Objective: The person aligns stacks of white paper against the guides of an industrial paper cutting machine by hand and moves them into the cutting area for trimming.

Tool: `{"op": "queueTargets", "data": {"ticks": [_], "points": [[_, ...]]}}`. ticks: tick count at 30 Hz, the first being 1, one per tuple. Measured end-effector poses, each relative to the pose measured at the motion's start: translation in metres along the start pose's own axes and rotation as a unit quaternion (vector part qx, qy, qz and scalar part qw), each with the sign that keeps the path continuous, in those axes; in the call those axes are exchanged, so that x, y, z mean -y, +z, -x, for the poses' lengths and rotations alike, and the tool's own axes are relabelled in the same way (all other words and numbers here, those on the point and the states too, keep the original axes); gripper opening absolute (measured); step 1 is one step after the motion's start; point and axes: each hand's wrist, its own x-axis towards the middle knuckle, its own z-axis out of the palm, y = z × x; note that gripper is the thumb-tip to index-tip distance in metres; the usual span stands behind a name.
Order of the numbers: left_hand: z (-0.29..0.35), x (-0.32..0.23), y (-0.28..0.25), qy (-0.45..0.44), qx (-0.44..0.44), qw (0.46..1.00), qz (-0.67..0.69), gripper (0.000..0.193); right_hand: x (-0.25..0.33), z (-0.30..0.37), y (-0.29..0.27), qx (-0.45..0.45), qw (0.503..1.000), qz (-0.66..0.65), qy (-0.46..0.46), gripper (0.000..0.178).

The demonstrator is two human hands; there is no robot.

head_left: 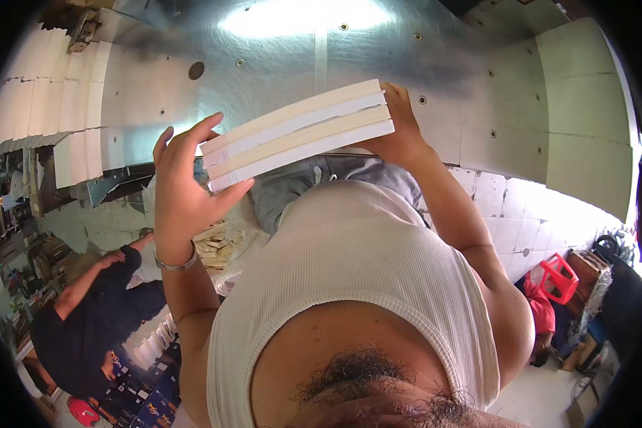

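A small stack of several thick, coverless book blocks (299, 132), white and cream at the edges, is tilted in front of my waist. My right hand (403, 132) is closed round its right end, fingers at the upper corner and thumb beneath. At the other end my left hand (189, 182), with a metal band on the wrist, has its fingers spread and stretched out. Its thumb lies by the lower left corner, and the index finger stands off above the stack. Whether the left palm presses on the end cannot be made out.
Beyond the stack is a metal worktop (285, 75) with bolt heads. Tall paper stacks (85, 93) stand left, pale blocks (585, 107) right. A co-worker in dark clothes (78, 335) is at lower left, a person in red (541, 310) at lower right near a red plastic stool (558, 278).
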Motion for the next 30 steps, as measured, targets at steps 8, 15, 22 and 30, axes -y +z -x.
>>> {"op": "queueTargets", "data": {"ticks": [8, 15, 22, 30], "points": [[-0.045, -0.055, 0.027, 0.005, 0.063, 0.996, -0.068, 0.073, -0.004, 0.000, 0.001, 0.017, 1.000, -0.010, -0.004, 0.072], [-0.052, -0.075, 0.056, 0.114, 0.032, 0.990, -0.076, 0.082, -0.004, 0.000, 0.001, 0.013, 0.999, -0.037, -0.006, 0.078], [-0.046, -0.079, 0.062, 0.093, 0.063, 0.986, -0.126, 0.083, -0.008, 0.005, 0.004, 0.009, 0.999, -0.040, -0.023, 0.077], [-0.063, -0.083, 0.052, 0.050, 0.079, 0.992, -0.082, 0.086, -0.001, -0.002, -0.002, 0.051, 0.999, -0.006, 0.007, 0.075]]}}
